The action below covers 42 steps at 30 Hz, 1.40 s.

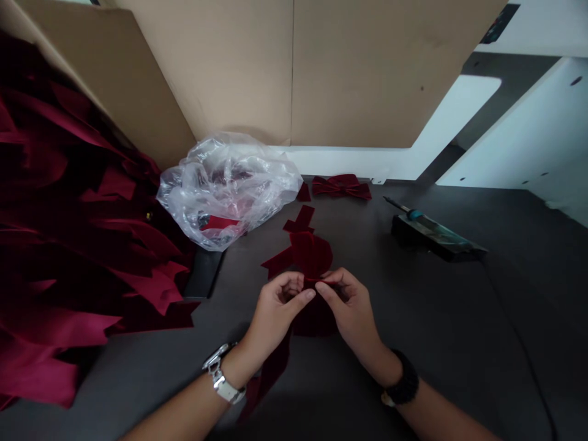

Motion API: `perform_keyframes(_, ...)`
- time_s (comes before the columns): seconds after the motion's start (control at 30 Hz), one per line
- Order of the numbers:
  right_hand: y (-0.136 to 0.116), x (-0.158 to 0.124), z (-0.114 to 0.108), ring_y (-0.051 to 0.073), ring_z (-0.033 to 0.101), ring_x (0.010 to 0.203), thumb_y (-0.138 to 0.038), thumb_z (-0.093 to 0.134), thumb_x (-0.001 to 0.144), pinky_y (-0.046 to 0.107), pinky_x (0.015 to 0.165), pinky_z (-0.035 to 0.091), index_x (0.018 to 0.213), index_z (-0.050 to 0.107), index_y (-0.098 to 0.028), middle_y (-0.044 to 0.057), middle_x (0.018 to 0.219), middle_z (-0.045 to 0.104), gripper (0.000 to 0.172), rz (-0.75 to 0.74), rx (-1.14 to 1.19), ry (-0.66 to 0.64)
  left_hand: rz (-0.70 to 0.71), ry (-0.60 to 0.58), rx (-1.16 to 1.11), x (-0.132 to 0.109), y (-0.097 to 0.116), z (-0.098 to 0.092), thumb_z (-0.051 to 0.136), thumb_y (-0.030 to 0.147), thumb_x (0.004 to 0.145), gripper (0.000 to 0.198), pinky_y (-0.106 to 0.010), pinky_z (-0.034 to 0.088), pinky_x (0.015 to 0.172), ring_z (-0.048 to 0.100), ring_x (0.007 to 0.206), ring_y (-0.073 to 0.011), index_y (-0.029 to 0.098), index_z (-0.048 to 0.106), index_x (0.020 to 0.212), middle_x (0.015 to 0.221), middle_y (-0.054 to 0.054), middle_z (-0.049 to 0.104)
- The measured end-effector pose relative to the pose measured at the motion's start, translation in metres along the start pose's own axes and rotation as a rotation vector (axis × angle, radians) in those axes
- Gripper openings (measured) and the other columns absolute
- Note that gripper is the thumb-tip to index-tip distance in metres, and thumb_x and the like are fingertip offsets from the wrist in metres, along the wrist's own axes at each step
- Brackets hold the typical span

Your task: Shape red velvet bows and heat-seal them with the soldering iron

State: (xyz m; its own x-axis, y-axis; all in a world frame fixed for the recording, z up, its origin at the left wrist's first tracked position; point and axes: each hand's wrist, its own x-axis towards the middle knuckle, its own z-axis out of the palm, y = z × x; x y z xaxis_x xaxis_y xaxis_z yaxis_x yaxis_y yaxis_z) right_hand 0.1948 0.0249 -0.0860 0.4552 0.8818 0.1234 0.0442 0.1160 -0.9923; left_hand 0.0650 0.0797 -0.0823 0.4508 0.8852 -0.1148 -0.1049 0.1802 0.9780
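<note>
A dark red velvet ribbon bow (311, 254) lies on the dark table between my hands, its loops pointing away and toward me and a tail trailing down at the left. My left hand (282, 300) pinches the middle of the bow from the left, thumb and fingers pressed together. From the right, my right hand (345, 300) pinches the same narrow middle band, the two thumbs nearly touching. Just beyond the bow lies a small red ribbon piece (301, 219).
A finished-looking red bow (341, 187) lies at the back, beside a clear plastic bag (229, 184). Red ribbons (92, 233) heap up at left near a black flat object (204, 274). A soldering-iron-like tool (434, 229) with a cord rests at right. Cardboard (349, 73) stands behind.
</note>
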Motion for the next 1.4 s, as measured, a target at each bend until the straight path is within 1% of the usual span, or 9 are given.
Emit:
perform_keyframes(0.17, 0.0, 0.0, 0.0, 0.016, 0.057, 0.068, -0.03, 0.071, 0.074, 0.029, 0.066, 0.046, 0.067, 0.061, -0.02, 0.002, 0.072, 0.063, 0.015, 0.044, 0.0, 0.005, -0.03, -0.034, -0.035, 0.001, -0.001, -0.001, 0.076, 0.033, 0.071, 0.023, -0.024, 0.043, 0.071, 0.054, 0.073, -0.0131, 0.015, 0.066, 0.082, 0.076, -0.001, 0.062)
perform_keyframes(0.43, 0.0, -0.003, 0.003, 0.017, 0.058, 0.071, -0.029, 0.071, 0.073, 0.029, 0.069, 0.046, 0.067, 0.062, -0.02, 0.002, 0.074, 0.064, 0.014, 0.042, 0.02, 0.041, -0.066, -0.114, -0.103, -0.001, -0.003, 0.001, 0.075, 0.034, 0.073, 0.028, -0.028, 0.045, 0.082, 0.062, 0.084, -0.0164, 0.015, 0.066, 0.091, 0.091, -0.006, 0.07)
perform_keyframes(0.6, -0.001, 0.0, 0.001, 0.017, 0.057, 0.074, -0.028, 0.071, 0.074, 0.029, 0.071, 0.045, 0.067, 0.062, -0.021, 0.002, 0.078, 0.062, 0.014, 0.042, 0.076, -0.004, -0.069, -0.099, -0.119, 0.001, -0.003, -0.001, 0.076, 0.033, 0.073, 0.026, -0.024, 0.043, 0.077, 0.058, 0.079, -0.0135, 0.015, 0.066, 0.088, 0.083, -0.003, 0.066)
perform_keyframes(0.73, -0.003, 0.003, -0.003, 0.016, 0.056, 0.07, -0.031, 0.07, 0.076, 0.028, 0.068, 0.044, 0.07, 0.064, -0.021, 0.001, 0.073, 0.061, 0.014, 0.102, 0.09, -0.083, -0.126, -0.088, -0.242, 0.002, -0.001, -0.001, 0.079, 0.033, 0.07, 0.029, -0.022, 0.042, 0.075, 0.056, 0.076, -0.0113, 0.015, 0.068, 0.089, 0.081, -0.001, 0.065)
perform_keyframes(0.9, -0.006, 0.007, -0.007, 0.015, 0.057, 0.065, -0.035, 0.07, 0.075, 0.028, 0.065, 0.046, 0.07, 0.063, -0.02, 0.001, 0.068, 0.063, 0.018, 0.168, 0.083, -0.135, -0.221, -0.142, -0.426, 0.001, 0.003, 0.001, 0.081, 0.033, 0.068, 0.033, -0.027, 0.044, 0.085, 0.06, 0.084, -0.0148, 0.015, 0.069, 0.093, 0.088, -0.005, 0.068)
perform_keyframes(1.03, -0.008, 0.009, -0.008, 0.013, 0.052, 0.054, -0.037, 0.073, 0.071, 0.026, 0.058, 0.043, 0.064, 0.057, -0.019, -0.001, 0.055, 0.058, 0.025, 0.236, 0.102, -0.153, -0.217, -0.185, -0.499, -0.001, 0.004, 0.003, 0.079, 0.032, 0.07, 0.03, -0.028, 0.047, 0.085, 0.062, 0.086, -0.0164, 0.015, 0.07, 0.094, 0.088, -0.005, 0.069)
perform_keyframes(1.13, -0.01, 0.01, -0.01, 0.012, 0.053, 0.054, -0.036, 0.073, 0.071, 0.025, 0.058, 0.043, 0.066, 0.059, -0.018, -0.002, 0.055, 0.058, 0.024, 0.264, 0.15, -0.204, -0.234, -0.21, -0.529, -0.002, 0.005, 0.004, 0.078, 0.033, 0.071, 0.03, -0.03, 0.048, 0.085, 0.063, 0.088, -0.0183, 0.015, 0.07, 0.093, 0.085, -0.005, 0.069)
perform_keyframes(1.3, -0.014, 0.012, -0.013, 0.011, 0.053, 0.052, -0.038, 0.076, 0.069, 0.025, 0.057, 0.045, 0.07, 0.06, -0.019, -0.003, 0.055, 0.058, 0.025, 0.261, 0.181, -0.272, -0.292, -0.201, -0.576, -0.005, 0.0, 0.0, 0.082, 0.035, 0.066, 0.036, -0.032, 0.046, 0.091, 0.062, 0.094, -0.0203, 0.016, 0.069, 0.094, 0.091, -0.006, 0.069)
perform_keyframes(1.4, -0.015, 0.013, -0.015, 0.01, 0.052, 0.052, -0.039, 0.077, 0.07, 0.024, 0.055, 0.044, 0.07, 0.062, -0.018, -0.002, 0.058, 0.058, 0.025, 0.248, 0.16, -0.321, -0.35, -0.158, -0.623, -0.006, -0.007, -0.003, 0.085, 0.032, 0.062, 0.034, -0.031, 0.044, 0.092, 0.061, 0.095, -0.0193, 0.016, 0.069, 0.087, 0.091, -0.005, 0.069)
